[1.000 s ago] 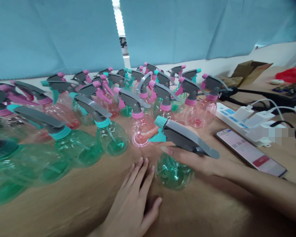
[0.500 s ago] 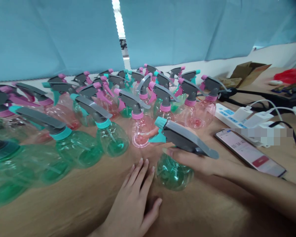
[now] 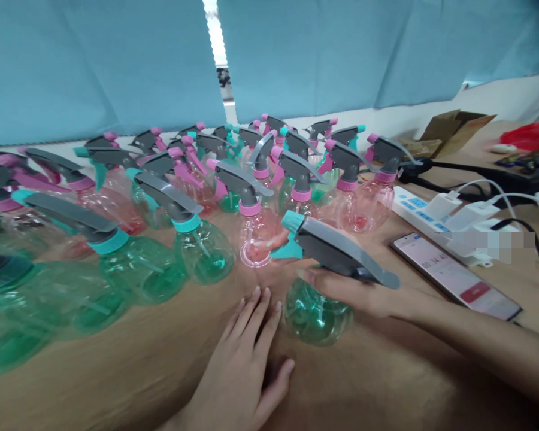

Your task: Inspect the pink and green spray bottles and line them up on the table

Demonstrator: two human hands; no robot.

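A green spray bottle (image 3: 320,314) with a grey and teal trigger head stands on the brown tabletop (image 3: 130,371), right of centre. My right hand (image 3: 345,290) is closed around its neck, just under the head; some of its fingers are hidden behind the bottle. Beside it on the left, my left hand (image 3: 247,353) lies flat on the table, fingers stretched out and holding nothing. The nearest others are a pink spray bottle (image 3: 256,230) behind the held one and a green spray bottle (image 3: 204,254) beyond my left fingertips.
Several more pink and green spray bottles (image 3: 141,269) crowd the left and back of the table. On the right lie a phone (image 3: 453,278) and a white power strip (image 3: 417,209) with plugs and cables. Behind them is an open cardboard box (image 3: 453,134). A blue curtain (image 3: 318,54) hangs at the back.
The view has shifted very slightly. Both hands and the held spray bottle stay in practically the same place.
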